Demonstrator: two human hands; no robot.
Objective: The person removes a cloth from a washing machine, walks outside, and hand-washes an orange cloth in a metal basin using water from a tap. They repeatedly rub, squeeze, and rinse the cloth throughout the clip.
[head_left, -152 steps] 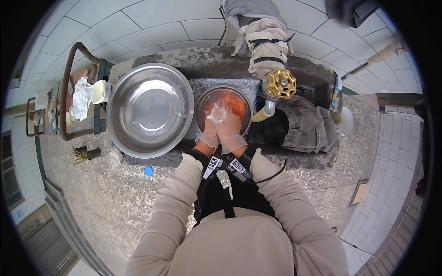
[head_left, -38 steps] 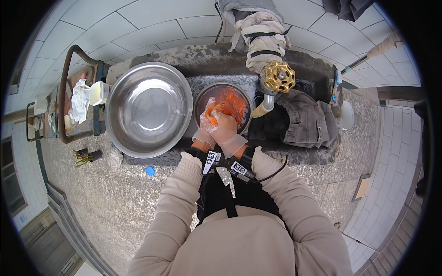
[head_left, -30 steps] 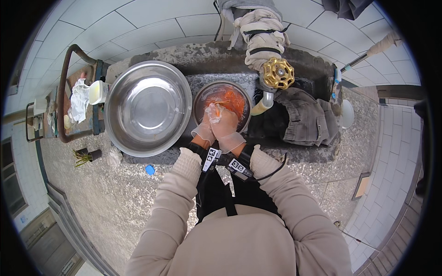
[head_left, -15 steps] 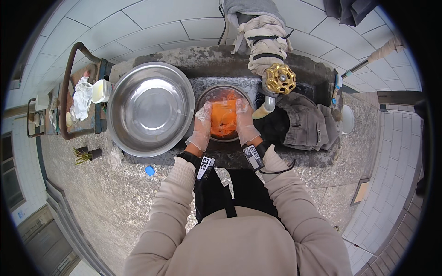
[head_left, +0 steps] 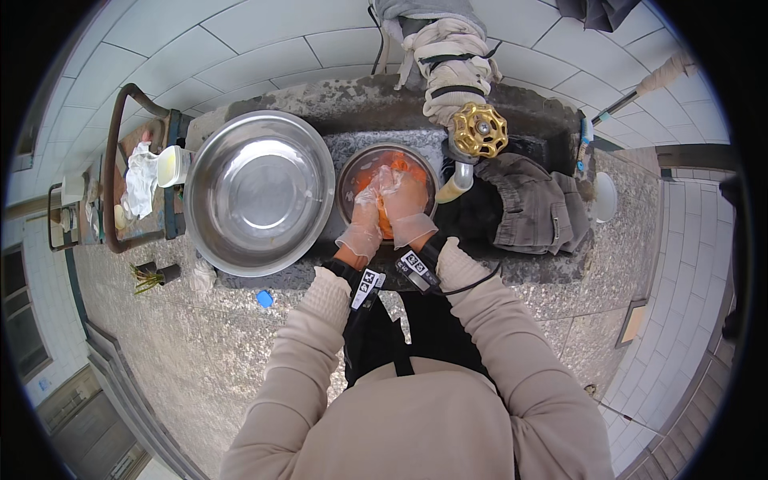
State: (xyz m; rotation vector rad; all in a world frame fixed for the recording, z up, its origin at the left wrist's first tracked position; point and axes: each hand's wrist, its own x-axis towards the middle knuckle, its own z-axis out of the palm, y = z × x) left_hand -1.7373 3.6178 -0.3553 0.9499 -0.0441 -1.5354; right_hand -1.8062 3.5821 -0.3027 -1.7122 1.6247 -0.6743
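Observation:
A steel bowl (head_left: 433,178) stands in the stone sink with a bright orange cloth (head_left: 410,164) bunched inside it. Both my hands wear thin clear plastic gloves. My left hand (head_left: 366,210) and my right hand (head_left: 405,198) are side by side over the bowl, closed on the cloth and touching each other. Their knuckles cover much of the cloth, and the fingertips are hidden. Beside the bowl, a large shiny metal basin (head_left: 300,196) holds nothing that I can see.
A tap with a brass wheel handle (head_left: 480,130) and a cloth-wrapped pipe rises behind the sink (head_left: 336,120). Its spout (head_left: 454,188) points toward the bowl's right side. Grey trousers (head_left: 532,204) lie in the right part. A metal-framed cart (head_left: 120,160) stands at left.
My hands have come together from the two sides of the orange cloth. The cloth, spread between them before, is now gathered and mostly covered. The view has shifted slightly.

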